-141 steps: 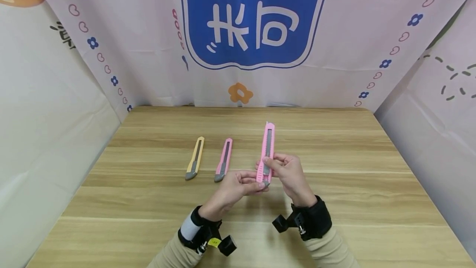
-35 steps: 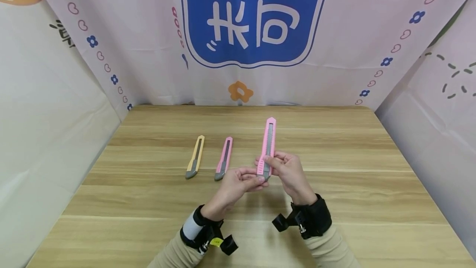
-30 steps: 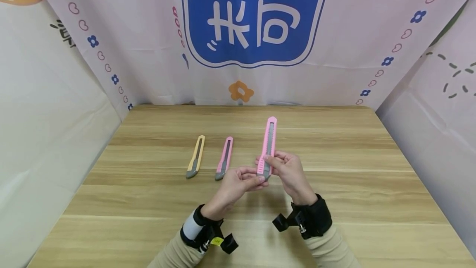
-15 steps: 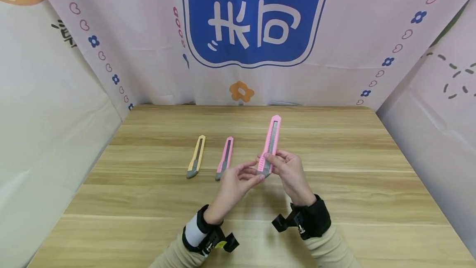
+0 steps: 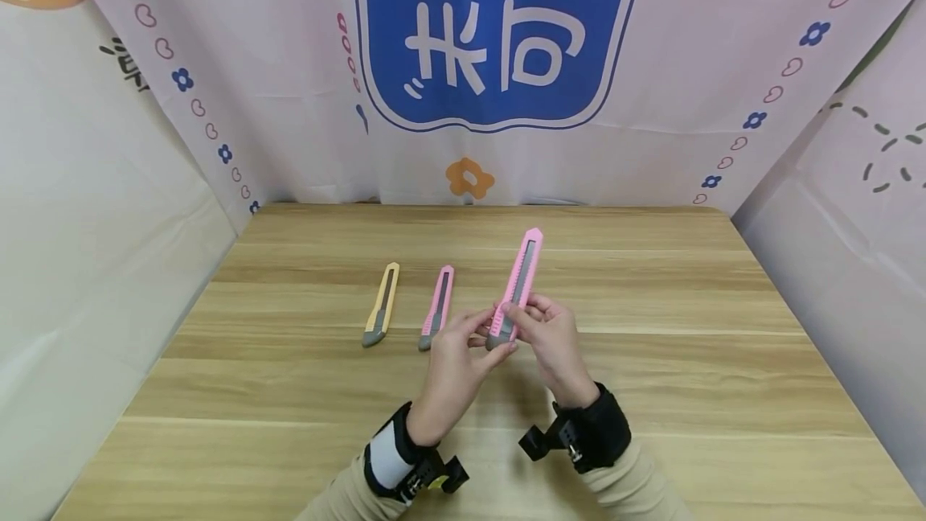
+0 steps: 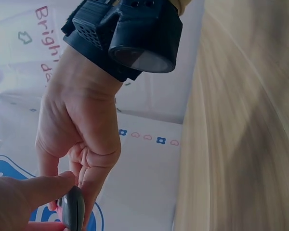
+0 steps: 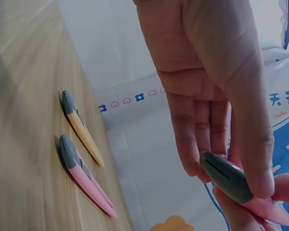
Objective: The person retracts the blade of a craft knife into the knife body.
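Above the wooden table, both hands hold a pink utility knife (image 5: 522,271) with a grey end cap, its tip pointing away and leaning right. My right hand (image 5: 551,338) grips the body, thumb on its face and fingers behind. My left hand (image 5: 450,368) pinches near the cap, thumb and forefinger at its sides. The grey cap (image 7: 226,177) fills the knife's near end in the right wrist view, and the cap (image 6: 76,207) shows edge-on between fingers in the left wrist view. No blade shows beyond the tip.
A second pink utility knife (image 5: 438,304) lies left of the hands, partly close behind the left hand. Farther left lies a yellow utility knife (image 5: 381,304). The wooden table (image 5: 651,280) ends at a printed cloth backdrop (image 5: 289,135), with pale cloth walls at both sides.
Earlier, a pink gap showed above the grey cap and a small point stuck out at the tip; now neither shows. The knife has tilted right, and its near end has shifted left.
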